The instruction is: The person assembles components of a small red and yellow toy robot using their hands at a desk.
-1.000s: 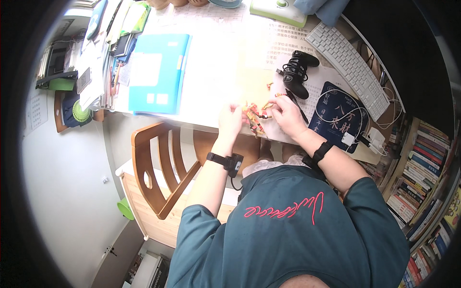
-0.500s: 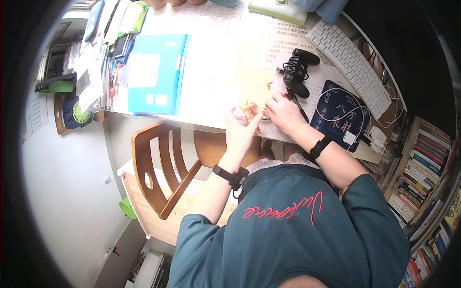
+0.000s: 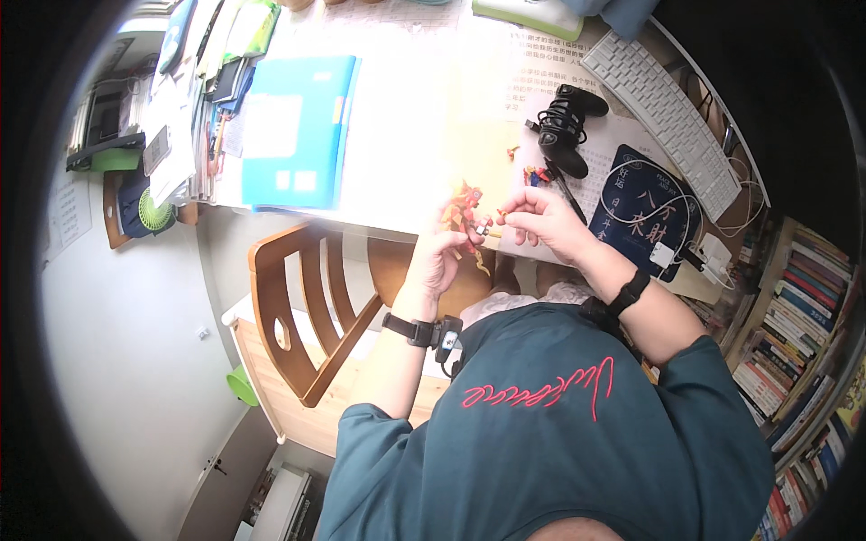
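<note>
My left hand [image 3: 439,255] is closed round a red and orange toy figure [image 3: 464,207] with spiky parts, held over the desk's front edge. A small white and dark part shows by the fingertips. Just right of it, my right hand [image 3: 545,223] pinches a tiny orange piece [image 3: 503,216], too small to make out fully. Beyond the right hand lies a small red, blue and yellow toy [image 3: 537,175] on the desk. A little orange-red piece [image 3: 512,153] rests farther back.
A black game controller [image 3: 566,131] wrapped in its cable lies behind the right hand. A dark blue mat [image 3: 639,212] with a white cable and a white keyboard [image 3: 663,122] are at the right. Blue folders [image 3: 293,135] lie left. A wooden chair [image 3: 293,316] stands by the desk.
My hands have moved slightly apart. The right hand has shifted right and lifted off the figure, uncovering more of it and the small toy on the desk.
</note>
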Motion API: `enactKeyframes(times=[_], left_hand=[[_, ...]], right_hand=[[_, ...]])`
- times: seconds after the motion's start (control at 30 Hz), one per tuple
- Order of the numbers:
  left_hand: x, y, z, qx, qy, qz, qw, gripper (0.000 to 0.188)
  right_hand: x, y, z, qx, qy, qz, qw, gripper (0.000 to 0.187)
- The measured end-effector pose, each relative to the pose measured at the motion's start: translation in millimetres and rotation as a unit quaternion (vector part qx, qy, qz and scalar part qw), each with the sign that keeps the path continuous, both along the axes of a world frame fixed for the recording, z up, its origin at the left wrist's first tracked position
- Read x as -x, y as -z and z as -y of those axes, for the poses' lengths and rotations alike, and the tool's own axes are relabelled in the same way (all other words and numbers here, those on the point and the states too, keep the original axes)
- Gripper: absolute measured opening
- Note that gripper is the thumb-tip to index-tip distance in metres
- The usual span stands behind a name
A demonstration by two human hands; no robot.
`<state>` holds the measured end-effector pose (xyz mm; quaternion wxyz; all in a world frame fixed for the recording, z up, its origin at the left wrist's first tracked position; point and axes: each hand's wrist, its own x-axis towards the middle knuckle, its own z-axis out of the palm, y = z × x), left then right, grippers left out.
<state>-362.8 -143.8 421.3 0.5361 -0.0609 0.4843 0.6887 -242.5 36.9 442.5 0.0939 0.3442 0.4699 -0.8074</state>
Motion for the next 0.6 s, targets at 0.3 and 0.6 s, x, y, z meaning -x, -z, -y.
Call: enactKeyframes(times=[0.3,0.6], left_hand=[[-1,-20,13,-0.173,-0.017,0.198,0.965,0.071],[-3,-27,13,-0.146,0.002,0.208,0.967,0.069]], right_hand=[[3,-61,12,-0.253,-0.085,-0.168,0.949,0.019],[4,-58,18,-0.218,-0.081,-0.196,0.953,0.016]])
